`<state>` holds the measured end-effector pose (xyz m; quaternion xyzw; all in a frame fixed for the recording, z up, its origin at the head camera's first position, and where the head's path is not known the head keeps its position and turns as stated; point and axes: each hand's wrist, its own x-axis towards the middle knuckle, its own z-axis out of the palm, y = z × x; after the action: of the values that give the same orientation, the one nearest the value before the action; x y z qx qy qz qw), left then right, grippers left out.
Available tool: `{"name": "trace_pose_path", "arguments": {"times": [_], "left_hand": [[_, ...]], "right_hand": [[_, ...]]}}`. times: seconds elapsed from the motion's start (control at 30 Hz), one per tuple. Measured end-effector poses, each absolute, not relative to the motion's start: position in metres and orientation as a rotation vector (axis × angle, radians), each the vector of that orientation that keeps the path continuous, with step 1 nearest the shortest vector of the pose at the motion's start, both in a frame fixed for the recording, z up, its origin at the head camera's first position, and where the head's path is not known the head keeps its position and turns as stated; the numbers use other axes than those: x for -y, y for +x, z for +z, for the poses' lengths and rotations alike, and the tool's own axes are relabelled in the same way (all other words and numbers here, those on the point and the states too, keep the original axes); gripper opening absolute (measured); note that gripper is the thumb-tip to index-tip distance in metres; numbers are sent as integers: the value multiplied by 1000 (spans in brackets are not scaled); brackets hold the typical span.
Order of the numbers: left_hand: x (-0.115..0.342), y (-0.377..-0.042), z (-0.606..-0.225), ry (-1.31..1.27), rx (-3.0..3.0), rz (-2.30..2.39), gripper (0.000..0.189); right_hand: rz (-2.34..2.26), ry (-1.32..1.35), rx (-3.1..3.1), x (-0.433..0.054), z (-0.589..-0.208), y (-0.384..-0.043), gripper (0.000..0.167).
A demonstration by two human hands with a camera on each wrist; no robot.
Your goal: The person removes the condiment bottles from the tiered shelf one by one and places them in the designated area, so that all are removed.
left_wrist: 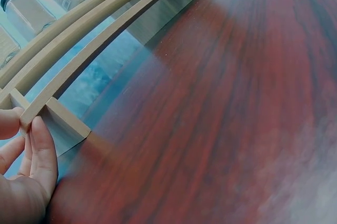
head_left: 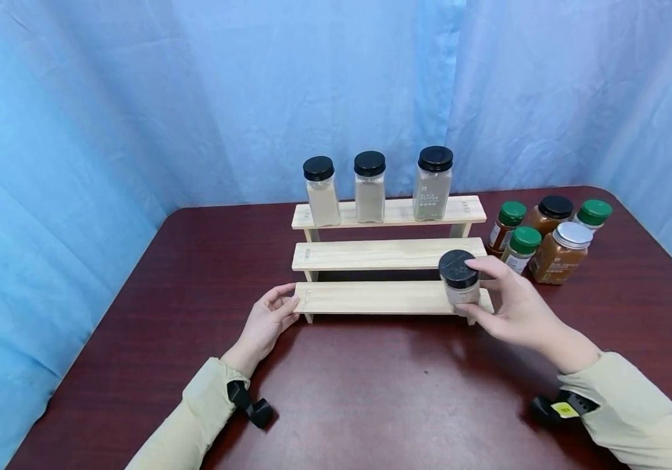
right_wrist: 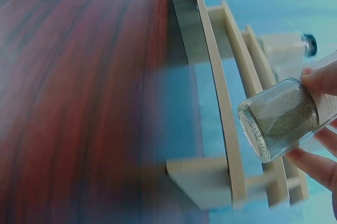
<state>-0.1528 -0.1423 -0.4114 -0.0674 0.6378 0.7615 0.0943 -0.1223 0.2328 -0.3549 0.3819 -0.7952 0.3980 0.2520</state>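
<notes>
A three-tier wooden rack (head_left: 371,298) stands mid-table. My left hand (head_left: 270,314) pinches the left end of its lowest shelf between thumb and fingers, seen close up in the left wrist view. In my right hand (head_left: 509,303) is a black-lidded glass spice jar (head_left: 459,277), gripped round its side over the right end of the lowest shelf. The right wrist view shows the jar (right_wrist: 284,119) tilted, its base toward the camera, with greyish-brown powder inside. Three black-lidded jars stand on the top shelf: a left one (head_left: 322,192), a middle one (head_left: 369,188) and a right one labelled black pepper (head_left: 433,184).
Right of the rack several spice jars stand close together: a silver-lidded jar (head_left: 561,254), a black-lidded brown one (head_left: 547,215) and green-lidded ones, such as the front one (head_left: 522,248). Blue curtains (head_left: 312,85) hang behind and beside the dark red table (head_left: 206,261).
</notes>
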Motion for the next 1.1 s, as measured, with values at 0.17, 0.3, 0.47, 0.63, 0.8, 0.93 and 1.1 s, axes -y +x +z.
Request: {"name": "trace_pose_path", "arguments": {"times": [0.17, 0.3, 0.47, 0.63, 0.8, 0.93, 1.1], "left_hand": [[142, -152, -412, -199, -1888, 2265, 41], [141, -153, -412, -206, -1890, 2264, 41], [142, -153, -412, -212, -1889, 2264, 41], [143, -152, -411, -214, -1902, 2254, 40], [144, -152, -410, -204, -1907, 2249, 40], [143, -153, -410, -204, -1899, 2254, 41], [142, -152, -409, -220, -1892, 2262, 40]], "right_hand": [[998, 911, 2187, -260, -355, -114, 72], [949, 774, 2225, -286, -354, -107, 78], [936, 616, 2287, -316, -349, -99, 82], [830, 465, 2405, -338, -341, -93, 75], [849, 348, 2391, -366, -343, -100, 73], [872, 275, 2306, -414, -371, -125, 84], [890, 184, 2243, -436, -381, -137, 76]]}}
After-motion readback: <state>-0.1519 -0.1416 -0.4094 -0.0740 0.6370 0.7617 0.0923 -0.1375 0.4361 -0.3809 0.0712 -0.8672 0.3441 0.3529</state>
